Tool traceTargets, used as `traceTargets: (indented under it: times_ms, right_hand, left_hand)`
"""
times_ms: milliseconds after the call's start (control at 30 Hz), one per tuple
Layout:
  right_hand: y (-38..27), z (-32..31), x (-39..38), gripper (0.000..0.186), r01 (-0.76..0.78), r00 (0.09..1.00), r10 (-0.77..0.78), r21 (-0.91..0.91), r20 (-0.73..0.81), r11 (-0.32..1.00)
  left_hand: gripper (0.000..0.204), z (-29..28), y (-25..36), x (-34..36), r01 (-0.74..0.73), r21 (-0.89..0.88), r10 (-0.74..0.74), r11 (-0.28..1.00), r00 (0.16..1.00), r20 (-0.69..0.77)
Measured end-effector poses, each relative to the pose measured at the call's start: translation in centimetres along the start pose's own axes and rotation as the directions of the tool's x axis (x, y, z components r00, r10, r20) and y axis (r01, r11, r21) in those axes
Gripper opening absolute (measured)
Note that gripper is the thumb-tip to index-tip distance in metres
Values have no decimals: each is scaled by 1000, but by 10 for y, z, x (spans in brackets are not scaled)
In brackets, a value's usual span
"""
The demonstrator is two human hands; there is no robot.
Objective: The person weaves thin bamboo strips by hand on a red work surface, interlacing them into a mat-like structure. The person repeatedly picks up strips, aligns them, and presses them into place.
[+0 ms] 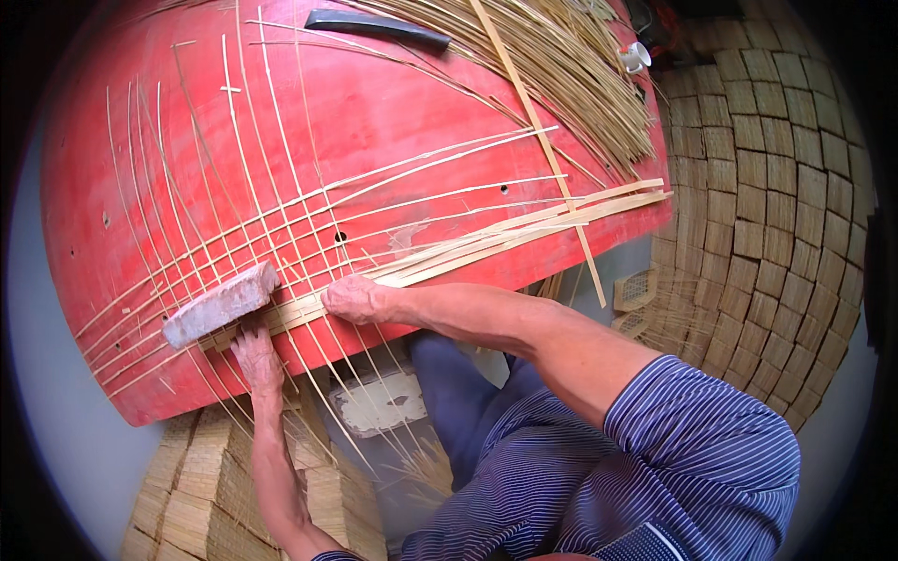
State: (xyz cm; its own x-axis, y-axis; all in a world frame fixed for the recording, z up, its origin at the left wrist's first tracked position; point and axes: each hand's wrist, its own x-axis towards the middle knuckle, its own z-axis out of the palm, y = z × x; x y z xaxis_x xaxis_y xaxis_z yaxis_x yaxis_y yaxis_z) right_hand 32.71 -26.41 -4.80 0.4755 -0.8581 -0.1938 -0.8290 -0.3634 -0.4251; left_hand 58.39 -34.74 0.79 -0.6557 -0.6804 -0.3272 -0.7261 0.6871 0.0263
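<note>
Thin bamboo strips cross in an open lattice (295,220) on the red table (402,89). Near the table's front edge, wider flat bamboo strips (458,257) run off to the right through the woven part. My right hand (357,299) is curled down over these flat strips, its fingertips hidden beneath the palm. Below a whitish brick-like block (223,304), my left hand (256,357) rests on the near edge of the weave with its fingers apart. That block lies on the lattice as a weight.
A loose bundle of split bamboo (580,75) covers the far right of the table, with a long flat slat (528,107) across it. A dark bar-shaped tool (376,28) lies at the back. White cup (635,58), far right. Stacked woven baskets (748,206) stand right and lower left.
</note>
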Motion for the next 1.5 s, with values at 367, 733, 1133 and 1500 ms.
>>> traceTargets:
  times_ms: [367,733,1133,1500]
  right_hand:
    - [-1,-53,-33,10,-60,977,135,394,-166,917]
    - [158,-149,-392,8,-702,710,703,113,34,703]
    - [325,-113,-455,12,-785,607,771,6,-191,619]
    - [352,-149,-455,18,-669,717,687,389,116,633]
  left_hand:
    - [45,13,-11,1,-1,-65,0,998,1000,-10]
    - [38,-41,87,-37,99,-445,-201,890,961,-188]
    - [29,-76,267,-42,135,-614,-177,778,984,-8]
    - [31,-104,341,-41,194,-641,-191,743,979,74]
